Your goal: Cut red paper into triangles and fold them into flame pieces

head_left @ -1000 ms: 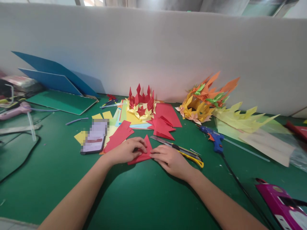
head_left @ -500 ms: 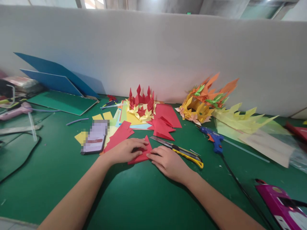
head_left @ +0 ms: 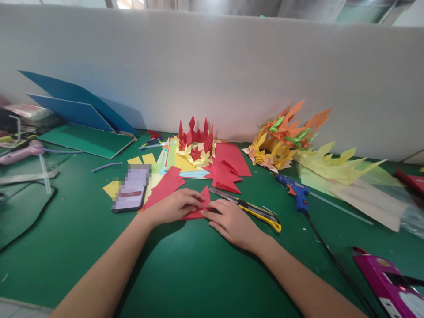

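A folded piece of red paper [head_left: 193, 216] lies on the green table, its pointed tip facing away from me. My left hand [head_left: 174, 206] presses on its left part with bent fingers. From the right, my right hand [head_left: 231, 222] has thumb and fingers closed on the paper's edge, and the fingertips of both hands nearly meet. The hands cover much of the paper. A yellow-handled utility knife [head_left: 261, 216] lies just past my right hand. Cut red paper pieces [head_left: 167, 184] rest beyond my left hand, with more folded red paper [head_left: 222, 177] behind the knife.
A phone [head_left: 131, 190] lies at the left beside yellow paper squares. Behind stands a red and yellow paper crown [head_left: 196, 143] on coloured sheets. At right are an orange paper crown [head_left: 274, 150], a blue glue gun [head_left: 296, 191] with its cord, and a magenta box [head_left: 377, 269].
The red paper has turned slightly and its near edge has moved away from me. My right fingers have shifted a little further onto it, while my left hand stays almost in place.
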Action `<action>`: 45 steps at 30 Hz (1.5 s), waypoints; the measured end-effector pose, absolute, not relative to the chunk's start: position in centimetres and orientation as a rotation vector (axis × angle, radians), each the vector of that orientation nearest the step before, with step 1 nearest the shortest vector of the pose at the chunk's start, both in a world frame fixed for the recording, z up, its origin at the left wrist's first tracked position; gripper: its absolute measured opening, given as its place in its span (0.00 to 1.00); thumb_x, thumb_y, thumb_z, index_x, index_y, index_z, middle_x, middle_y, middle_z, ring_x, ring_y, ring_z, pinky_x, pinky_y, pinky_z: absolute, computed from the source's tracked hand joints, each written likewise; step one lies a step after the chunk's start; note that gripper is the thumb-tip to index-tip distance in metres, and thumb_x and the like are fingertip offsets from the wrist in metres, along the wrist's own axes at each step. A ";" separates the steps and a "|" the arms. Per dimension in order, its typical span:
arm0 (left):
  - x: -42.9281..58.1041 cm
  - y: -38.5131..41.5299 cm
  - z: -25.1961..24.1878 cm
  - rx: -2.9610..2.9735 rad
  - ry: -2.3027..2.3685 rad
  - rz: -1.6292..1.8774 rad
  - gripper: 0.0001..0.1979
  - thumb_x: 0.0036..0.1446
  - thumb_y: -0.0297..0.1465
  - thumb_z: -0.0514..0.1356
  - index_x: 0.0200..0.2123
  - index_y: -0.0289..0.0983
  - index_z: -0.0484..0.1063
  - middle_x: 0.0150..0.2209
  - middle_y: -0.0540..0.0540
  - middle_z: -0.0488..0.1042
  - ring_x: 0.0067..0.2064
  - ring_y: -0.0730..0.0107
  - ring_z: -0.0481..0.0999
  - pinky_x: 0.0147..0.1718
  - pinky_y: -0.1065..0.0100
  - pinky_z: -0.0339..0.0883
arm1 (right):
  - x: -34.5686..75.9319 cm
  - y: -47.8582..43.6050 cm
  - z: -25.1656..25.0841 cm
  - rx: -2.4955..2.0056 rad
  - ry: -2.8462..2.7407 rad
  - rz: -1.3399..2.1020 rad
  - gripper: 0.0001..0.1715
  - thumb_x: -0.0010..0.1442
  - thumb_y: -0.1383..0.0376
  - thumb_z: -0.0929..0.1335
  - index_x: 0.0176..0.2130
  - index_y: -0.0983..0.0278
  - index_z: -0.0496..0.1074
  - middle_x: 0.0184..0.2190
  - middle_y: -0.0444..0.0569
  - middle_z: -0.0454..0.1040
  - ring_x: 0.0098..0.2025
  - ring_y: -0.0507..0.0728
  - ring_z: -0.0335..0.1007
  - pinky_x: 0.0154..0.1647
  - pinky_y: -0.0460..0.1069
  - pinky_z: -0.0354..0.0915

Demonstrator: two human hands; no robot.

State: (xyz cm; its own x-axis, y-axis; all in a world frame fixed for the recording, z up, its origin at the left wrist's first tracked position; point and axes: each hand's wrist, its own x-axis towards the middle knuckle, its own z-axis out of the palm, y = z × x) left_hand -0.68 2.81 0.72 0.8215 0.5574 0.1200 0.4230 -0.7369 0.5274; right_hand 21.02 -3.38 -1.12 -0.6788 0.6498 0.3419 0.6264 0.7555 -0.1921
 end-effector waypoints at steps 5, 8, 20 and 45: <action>-1.4 3.3 0.6 2.562 0.682 0.346 0.14 0.59 0.24 0.53 0.42 0.43 0.76 0.50 0.47 0.74 0.50 0.66 0.70 0.54 0.58 0.56 | 21.1 -3.3 -1.1 -0.946 -2.552 0.102 0.16 0.64 0.66 0.61 0.49 0.66 0.70 0.44 0.55 0.72 0.45 0.59 0.64 0.46 0.55 0.64; -1.8 3.6 0.5 2.538 0.676 0.295 0.15 0.58 0.24 0.54 0.44 0.45 0.75 0.53 0.49 0.72 0.51 0.66 0.68 0.55 0.58 0.54 | 21.1 -3.3 -1.2 -0.924 -2.552 0.117 0.16 0.64 0.66 0.61 0.49 0.65 0.71 0.44 0.55 0.72 0.46 0.59 0.64 0.46 0.55 0.64; -1.3 3.3 1.0 2.455 0.710 0.244 0.17 0.57 0.21 0.53 0.43 0.41 0.75 0.53 0.47 0.71 0.53 0.67 0.68 0.52 0.63 0.60 | 21.0 -3.3 -1.3 -0.942 -2.554 0.089 0.16 0.64 0.66 0.61 0.47 0.64 0.72 0.41 0.56 0.71 0.43 0.59 0.64 0.44 0.55 0.65; -1.3 3.3 0.9 2.396 0.751 0.284 0.15 0.58 0.23 0.53 0.44 0.41 0.75 0.52 0.45 0.72 0.53 0.66 0.70 0.51 0.63 0.63 | 22.6 -3.2 -0.4 -0.889 -2.560 0.181 0.15 0.64 0.68 0.60 0.46 0.66 0.73 0.43 0.53 0.75 0.46 0.58 0.68 0.48 0.55 0.64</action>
